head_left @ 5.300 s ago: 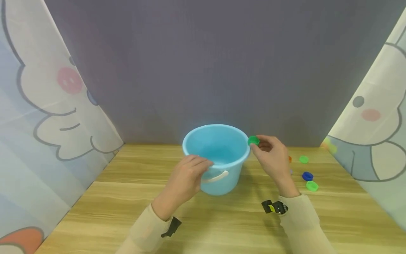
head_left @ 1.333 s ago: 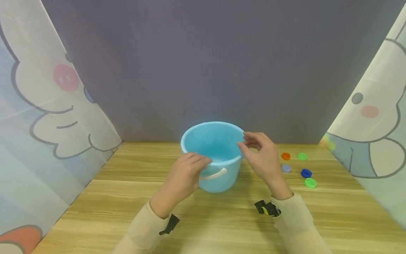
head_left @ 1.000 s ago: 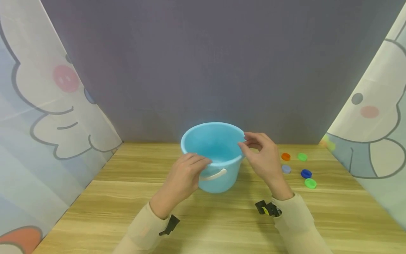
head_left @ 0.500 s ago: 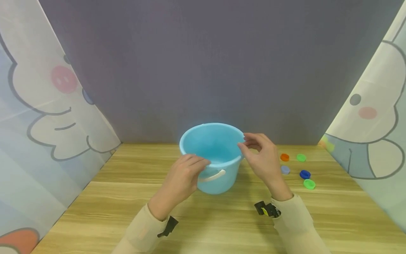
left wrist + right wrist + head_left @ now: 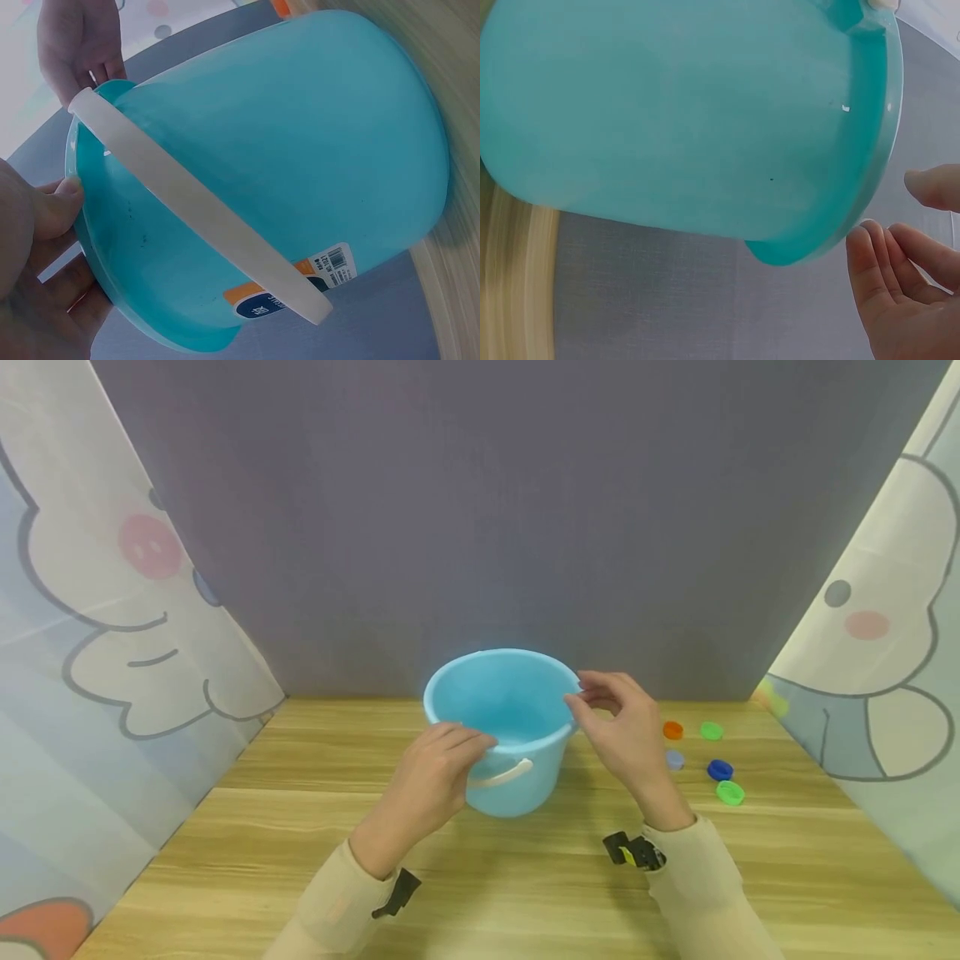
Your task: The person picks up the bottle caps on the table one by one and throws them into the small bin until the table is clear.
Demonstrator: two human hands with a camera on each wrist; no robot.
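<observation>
A light blue bucket stands upright on the wooden table, its white handle hanging down the near side. My left hand grips the near-left rim; in the left wrist view its thumb presses one side of the rim while the fingers go over the other. At the right rim is my right hand, relaxed and holding nothing. The right wrist view shows its fingertips at the rim's edge and its thumb apart from them. Part of the bucket's bottom inside is hidden.
Right of the bucket lie several loose bottle caps: an orange cap, a pale purple cap, a dark blue cap and green caps. A dark grey panel rises behind the table, with printed cloths at both sides.
The green cap pinched in my right hand about five seconds ago is no longer there or anywhere visible. That hand moved slightly left to the rim. Over the last second both hands stay put.
</observation>
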